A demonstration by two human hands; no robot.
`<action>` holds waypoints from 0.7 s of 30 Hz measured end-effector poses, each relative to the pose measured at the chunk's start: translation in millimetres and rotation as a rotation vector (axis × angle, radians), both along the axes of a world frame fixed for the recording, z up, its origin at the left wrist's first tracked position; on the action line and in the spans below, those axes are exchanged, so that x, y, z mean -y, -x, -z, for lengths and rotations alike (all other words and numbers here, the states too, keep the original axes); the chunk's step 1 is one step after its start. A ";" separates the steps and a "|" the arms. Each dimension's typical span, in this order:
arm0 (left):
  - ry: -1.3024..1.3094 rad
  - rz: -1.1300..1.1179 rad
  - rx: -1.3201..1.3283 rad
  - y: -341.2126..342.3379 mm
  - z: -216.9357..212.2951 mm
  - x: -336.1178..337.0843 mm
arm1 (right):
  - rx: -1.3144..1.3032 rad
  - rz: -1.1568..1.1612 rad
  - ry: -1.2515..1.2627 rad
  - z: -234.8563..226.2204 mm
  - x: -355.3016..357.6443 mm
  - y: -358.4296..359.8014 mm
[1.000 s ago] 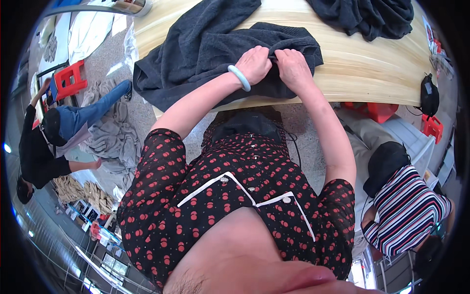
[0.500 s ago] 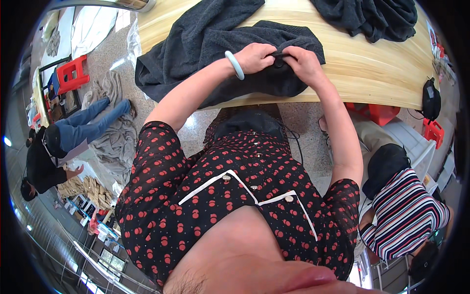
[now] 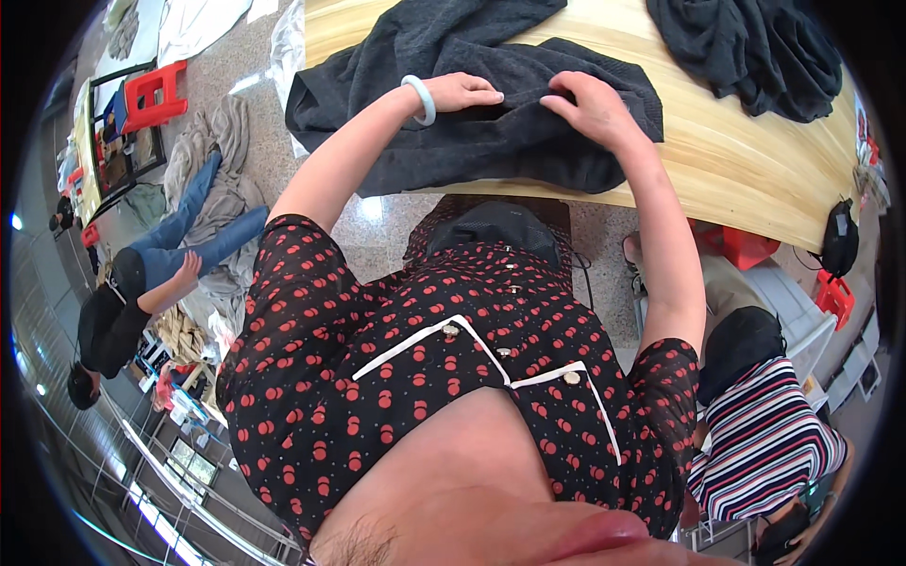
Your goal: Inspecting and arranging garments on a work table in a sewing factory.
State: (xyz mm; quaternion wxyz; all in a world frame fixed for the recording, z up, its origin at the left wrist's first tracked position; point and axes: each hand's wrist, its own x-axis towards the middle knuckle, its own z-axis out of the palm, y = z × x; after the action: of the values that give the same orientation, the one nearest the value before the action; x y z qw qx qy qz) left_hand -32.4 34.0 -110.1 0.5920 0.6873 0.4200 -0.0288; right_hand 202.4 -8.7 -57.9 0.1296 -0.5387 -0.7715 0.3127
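A dark grey knitted garment [image 3: 425, 156] lies in loose folds along the near edge of the table. My left hand [image 3: 460, 92], with a pale bangle [image 3: 421, 100] on its wrist, rests on the garment, fingers stretched toward the right. Over the garment's right part is my right hand [image 3: 596, 108], its thumb and forefinger apart and curved over the cloth. Between the two hands runs a folded edge of the fabric, with a dark gap under the left fingers. Neither hand shows a firm grip; some fingertips are hidden.
Another dark garment [image 3: 755, 57] is heaped on the wooden table [image 3: 755, 165] at far right. A person in a striped top [image 3: 769, 439] is at lower right, and a person in jeans [image 3: 203, 231] is at left near grey cloth. Red stools [image 3: 156, 97] stand on the floor.
My hands were close together, pinching the cloth by a dark button; they have now moved apart and loosened. The button no longer shows. The whole view has shifted slightly.
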 end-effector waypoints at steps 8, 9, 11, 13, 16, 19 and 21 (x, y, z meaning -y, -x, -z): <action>-0.364 0.118 -0.029 -12.6 9.1 16.5 | 0.115 -0.341 -0.280 0.1 47.3 42.7; -0.362 0.083 -0.055 -14.0 10.7 18.8 | 0.153 -0.343 -0.228 3.6 53.2 44.5; -0.359 0.048 -0.082 -12.8 8.8 22.6 | 0.191 -0.345 -0.173 8.9 58.8 47.2; -0.346 0.074 -0.135 -8.6 2.2 23.3 | 0.214 -0.282 -0.229 13.6 61.4 48.3; -0.302 0.028 -0.092 -5.2 4.2 27.0 | 0.160 -0.228 -0.263 17.2 58.0 47.8; -0.204 -0.085 -0.003 -15.0 -15.1 28.3 | 0.036 -0.141 -0.304 13.2 52.4 46.4; -0.105 -0.242 0.136 -16.9 -21.2 28.0 | -0.010 -0.088 -0.327 0.3 48.3 47.2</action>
State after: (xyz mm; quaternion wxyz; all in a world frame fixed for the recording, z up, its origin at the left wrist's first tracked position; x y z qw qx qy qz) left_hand -15.5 6.0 -88.9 0.5812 0.6621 0.4598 0.1115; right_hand 155.2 -57.0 -58.2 0.2052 -0.4747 -0.8343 0.1911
